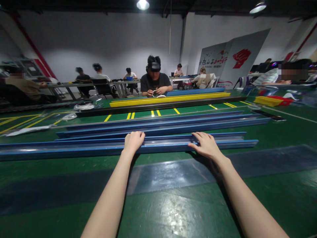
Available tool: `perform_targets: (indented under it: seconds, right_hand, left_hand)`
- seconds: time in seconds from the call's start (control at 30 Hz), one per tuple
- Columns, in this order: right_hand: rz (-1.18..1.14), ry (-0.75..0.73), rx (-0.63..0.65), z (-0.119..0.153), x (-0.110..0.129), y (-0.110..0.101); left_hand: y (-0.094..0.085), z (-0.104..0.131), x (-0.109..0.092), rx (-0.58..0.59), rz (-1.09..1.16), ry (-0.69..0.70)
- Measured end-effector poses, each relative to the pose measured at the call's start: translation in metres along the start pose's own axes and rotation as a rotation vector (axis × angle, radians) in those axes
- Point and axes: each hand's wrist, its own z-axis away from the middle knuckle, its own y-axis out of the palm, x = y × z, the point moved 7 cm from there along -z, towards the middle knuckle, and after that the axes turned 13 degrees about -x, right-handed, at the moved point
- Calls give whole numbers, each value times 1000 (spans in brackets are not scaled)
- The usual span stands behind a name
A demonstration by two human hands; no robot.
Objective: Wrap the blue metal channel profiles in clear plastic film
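The nearest blue channel (165, 147) runs from the left edge across the green surface (148, 216). The left hand (133, 141) closes its grip over it; the right hand (205, 144) spans its rims, grip wide, their spacing apparently steadying the long piece.

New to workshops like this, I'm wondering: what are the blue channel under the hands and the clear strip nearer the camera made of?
Blue channel: probably semi-gloss plastic, judging by its blue walls and soft sheen, though painted metal is possible.
Clear strip: likely glossy plastic, as green shows dimly through and light glares off it.
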Motion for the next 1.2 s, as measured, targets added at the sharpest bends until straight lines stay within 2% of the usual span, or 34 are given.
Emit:
perform_targets:
  seconds: [0.1,0.27,0.43,0.53,0.7,0.8,0.93,1.07,1.2]
  right_hand:
    - [13,-1,-21,-1,4,0]
    - [21,-28,-15,-4,25,2]
    - [27,-50,4,-7,60,7]
    - [21,-49,5,-8,77,9]
    - [-10,-64,21,-9,91,8]
    - [-39,-96,44,-7,86,7]
    - [-13,-23,53,-3,49,6]
    - [9,63,49,1,8,6]
    - [-3,117,60,3,-14,8]
  left_hand:
    - [-7,0,-16,-43,-42,112]
    - [-15,4,-44,-81,35,187]
    - [-6,18,-83,-109,85,325]
    - [2,24,-94,-135,91,383]
    - [8,22,-83,-129,78,338]
    - [6,19,-75,-120,88,301]
    - [3,12,-61,-91,115,214]
    - [4,5,-30,-28,132,48]
    - [4,2,-4,-29,134,-66]
